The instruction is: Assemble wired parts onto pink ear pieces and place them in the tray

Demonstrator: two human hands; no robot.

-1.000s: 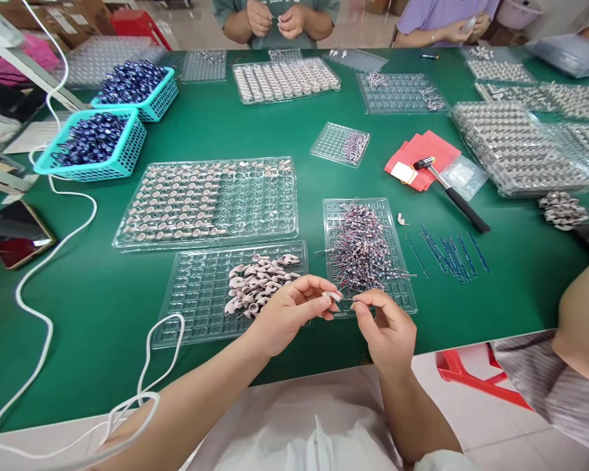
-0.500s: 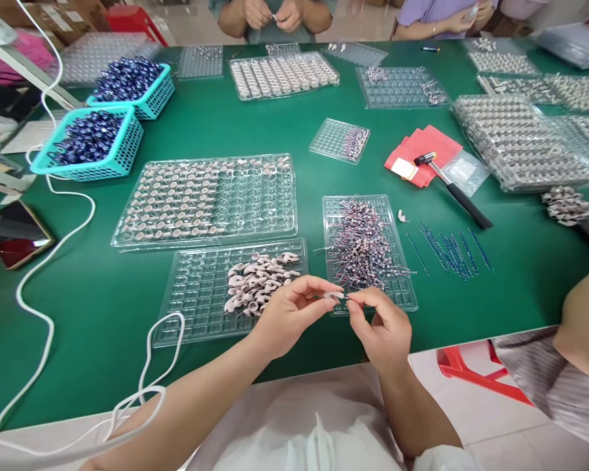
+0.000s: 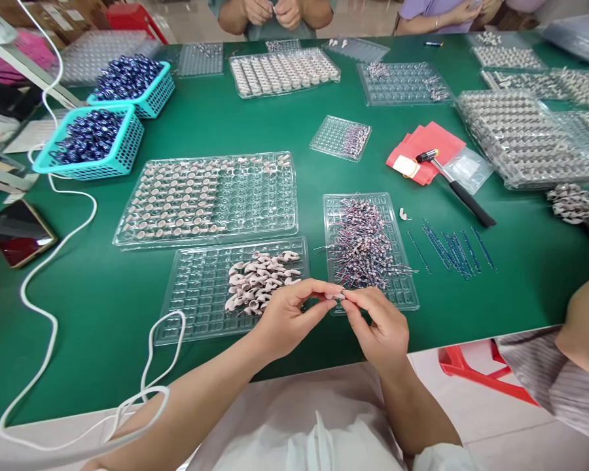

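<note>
My left hand (image 3: 289, 313) pinches a small pale plastic piece (image 3: 332, 296) between thumb and fingers. My right hand (image 3: 375, 325) meets it fingertip to fingertip and pinches a thin wired part that is mostly hidden. Both hands hover over the near edge of the green table (image 3: 88, 307). Just behind my left hand lies a clear tray (image 3: 196, 294) with a heap of pale plastic pieces (image 3: 260, 278). Behind my right hand a clear tray (image 3: 402, 288) holds a pile of small wired parts (image 3: 360, 242).
A larger clear tray (image 3: 275, 203) is part filled with rows of pieces. Teal baskets (image 3: 122, 154) of blue parts stand at the far left. A white cable (image 3: 53, 248), a phone (image 3: 17, 232), a hammer (image 3: 454, 186) on red cloth and blue rods (image 3: 451, 245) lie about. Other people work across and at right.
My right hand has drawn closer to the left, so the fingertips now touch over the small piece. The view has tilted slightly.
</note>
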